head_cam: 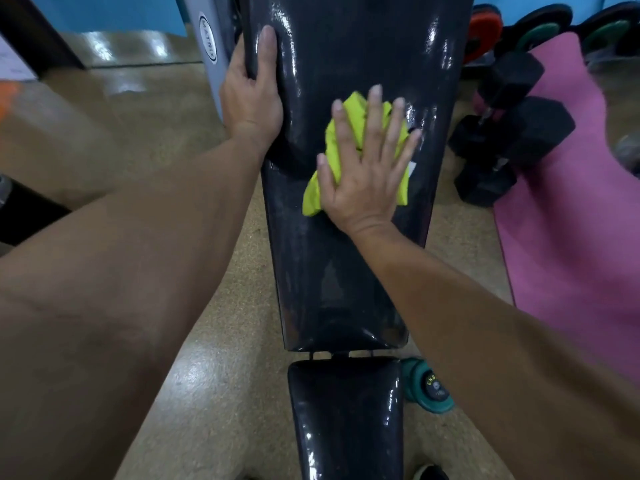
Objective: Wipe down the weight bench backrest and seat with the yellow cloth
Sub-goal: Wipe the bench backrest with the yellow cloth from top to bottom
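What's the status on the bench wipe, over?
Right hand flat, pressing yellow cloth on backrest. Left hand grips backrest's left edge. Seat untouched by either hand. Nothing in the way on the pads.

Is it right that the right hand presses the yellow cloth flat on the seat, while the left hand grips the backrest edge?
Not quite. The head view shows the right hand pressing the cloth flat on the backrest, not the seat. The left hand does grip the backrest edge.
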